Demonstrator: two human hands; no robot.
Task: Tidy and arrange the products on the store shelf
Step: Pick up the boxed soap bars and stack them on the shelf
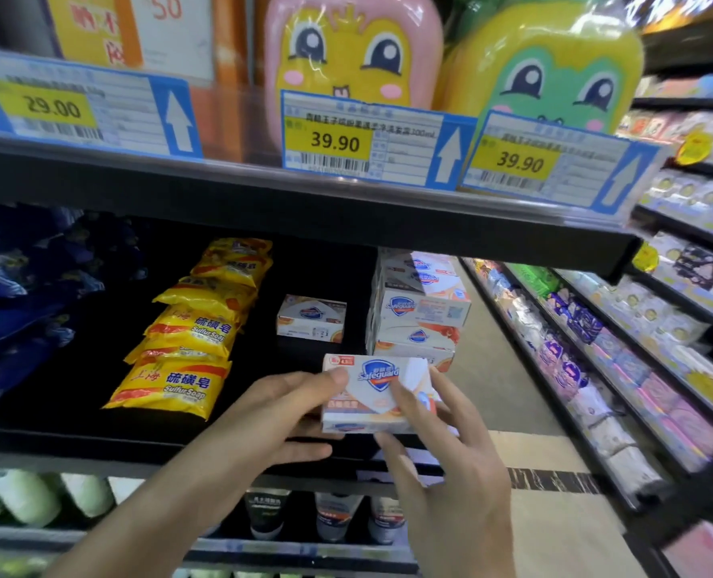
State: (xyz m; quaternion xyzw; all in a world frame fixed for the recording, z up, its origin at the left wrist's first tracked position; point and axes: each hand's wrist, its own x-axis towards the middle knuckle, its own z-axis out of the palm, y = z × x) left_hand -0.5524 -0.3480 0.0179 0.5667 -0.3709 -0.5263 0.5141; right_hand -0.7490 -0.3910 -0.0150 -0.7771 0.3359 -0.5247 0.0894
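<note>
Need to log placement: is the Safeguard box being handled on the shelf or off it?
Off it. The Safeguard box is held in the air at the shelf's front edge, between the left hand and right hand.

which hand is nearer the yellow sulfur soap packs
Left. The left hand grips the Safeguard box just right of the sulfur soap packs; the right hand is farther right.

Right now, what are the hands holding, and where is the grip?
A Safeguard soap box: left hand grips its left end, right hand its right end and front face.
</note>
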